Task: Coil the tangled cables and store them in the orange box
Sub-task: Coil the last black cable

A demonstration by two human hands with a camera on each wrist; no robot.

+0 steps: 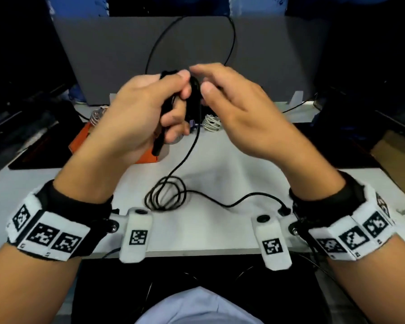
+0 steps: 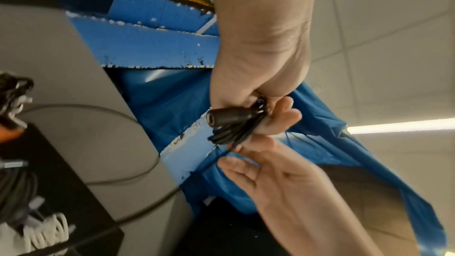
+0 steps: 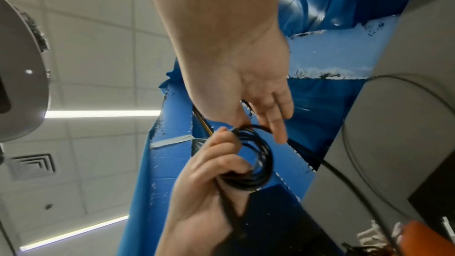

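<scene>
Black cable (image 1: 173, 171) coil upright, gripped by left hand (image 1: 136, 113); right hand (image 1: 239, 101) released.

Bare forearms, black wristbands (image 1: 84, 202). White blocks with black square markers (image 1: 49, 237) strapped around both wrists. Pale shirt (image 1: 199, 307) below.

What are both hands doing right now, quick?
Left hand: closed round the coiled loops of the black cable.
Right hand: open, fingers nearly straight, fingertips at the coil's top; no clear grip.
</scene>
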